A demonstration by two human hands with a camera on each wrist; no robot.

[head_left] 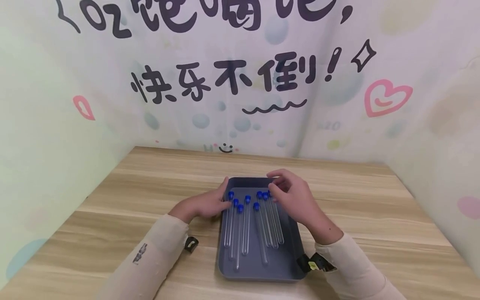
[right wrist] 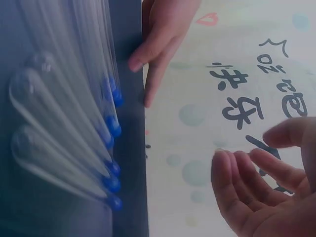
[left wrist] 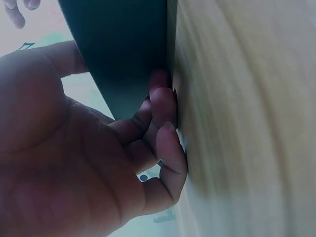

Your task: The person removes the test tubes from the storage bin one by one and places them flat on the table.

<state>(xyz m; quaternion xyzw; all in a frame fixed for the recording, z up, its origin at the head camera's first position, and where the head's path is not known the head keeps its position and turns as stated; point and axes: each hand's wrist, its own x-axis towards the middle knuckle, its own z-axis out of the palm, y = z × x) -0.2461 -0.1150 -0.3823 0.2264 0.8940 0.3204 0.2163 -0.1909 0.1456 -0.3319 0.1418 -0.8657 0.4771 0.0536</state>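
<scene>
A dark grey rectangular tray [head_left: 283, 266] lies on the table, holding several clear test tubes [head_left: 245, 233] with blue caps [head_left: 248, 198] toward its far end. At its left side, my left hand [head_left: 210, 203] grips the tray, thumb over the rim. The left wrist view shows curled fingers [left wrist: 163, 106] against the outer wall, low by the tabletop. My right hand [head_left: 294, 198] hovers above the far right corner, partly covering some caps. In the right wrist view its fingers are loosely bent and hold nothing; the tubes [right wrist: 74, 118] lie beside it in two loose groups.
The wood-grain table [head_left: 142, 187] spreads around the tray. Behind it hangs a white printed cloth [head_left: 225, 125] with dark lettering, and similar cloth flanks both sides. Black straps [head_left: 316, 263] sit near the sleeve cuffs.
</scene>
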